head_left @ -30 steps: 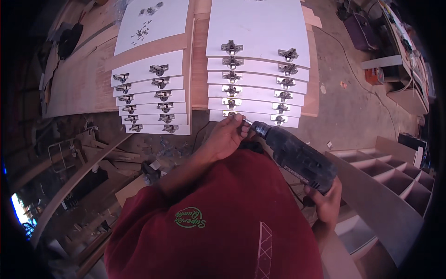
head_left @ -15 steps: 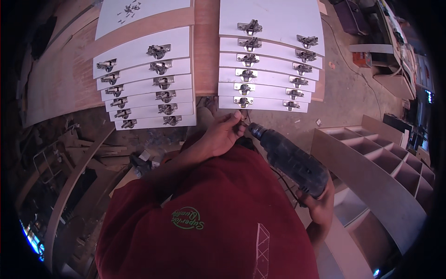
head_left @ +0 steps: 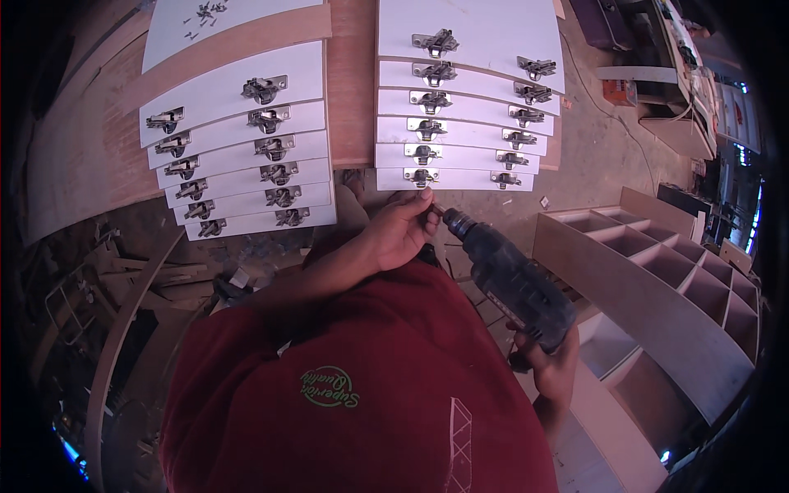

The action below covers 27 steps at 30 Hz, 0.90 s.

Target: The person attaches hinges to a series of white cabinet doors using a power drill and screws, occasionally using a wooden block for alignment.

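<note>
The right hand (head_left: 552,361) has got a good wrap on the drill (head_left: 519,283), which points up-left at the half-curled left hand (head_left: 404,230), fingertips right by the bit (head_left: 440,209); can't tell if they're pinching anything.

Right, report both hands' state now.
Left hand: fingers curled at the drill bit; grip cannot be told.
Right hand: closed, holding the drill.

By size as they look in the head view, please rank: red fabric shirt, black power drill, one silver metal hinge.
1. Red fabric shirt, largest
2. Black power drill
3. Silver metal hinge, smallest
</note>
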### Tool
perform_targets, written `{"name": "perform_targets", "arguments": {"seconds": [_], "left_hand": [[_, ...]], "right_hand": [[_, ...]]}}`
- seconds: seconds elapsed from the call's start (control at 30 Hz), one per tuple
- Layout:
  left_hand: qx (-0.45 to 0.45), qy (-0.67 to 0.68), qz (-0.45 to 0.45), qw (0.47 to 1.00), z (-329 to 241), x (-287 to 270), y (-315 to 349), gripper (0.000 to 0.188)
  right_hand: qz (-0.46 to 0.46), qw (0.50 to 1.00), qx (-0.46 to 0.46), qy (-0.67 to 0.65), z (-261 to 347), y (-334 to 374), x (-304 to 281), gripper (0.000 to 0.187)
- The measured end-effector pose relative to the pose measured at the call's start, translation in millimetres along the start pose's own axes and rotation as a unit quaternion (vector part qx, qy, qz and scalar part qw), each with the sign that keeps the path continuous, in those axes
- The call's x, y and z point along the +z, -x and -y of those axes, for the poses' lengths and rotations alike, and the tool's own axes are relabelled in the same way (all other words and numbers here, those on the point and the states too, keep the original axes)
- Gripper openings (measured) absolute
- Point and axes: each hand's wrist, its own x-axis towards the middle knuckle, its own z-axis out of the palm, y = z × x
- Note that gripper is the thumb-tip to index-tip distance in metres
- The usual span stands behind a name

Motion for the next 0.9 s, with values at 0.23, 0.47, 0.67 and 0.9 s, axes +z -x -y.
{"name": "perform_targets", "arguments": {"seconds": [0.23, 0.47, 0.67, 0.9], "left_hand": [[0.006, -0.017, -0.025, 1.0, 5.5, 13.6, -1.8, 0.019], [0.02, -0.183, -0.226, 0.956, -8.9, -21.7, 14.9, 0.028], [0.11, -0.243, -0.327, 0.906, -9.4, -33.1, -21.3, 0.04], [0.163, -0.292, -0.322, 0.886, -13.3, -26.3, -29.2, 0.059]], "right_hand": [[-0.038, 0.995, -0.058, 0.073, 18.7, -4.1, -5.8, 0.06], [-0.008, 0.976, -0.075, 0.207, 80.3, -46.6, 8.8, 0.052], [0.037, 0.92, -0.155, 0.359, 100.6, -70.6, 24.6, 0.049], [0.056, 0.906, -0.143, 0.394, 117.1, -80.6, 39.5, 0.047]]}}
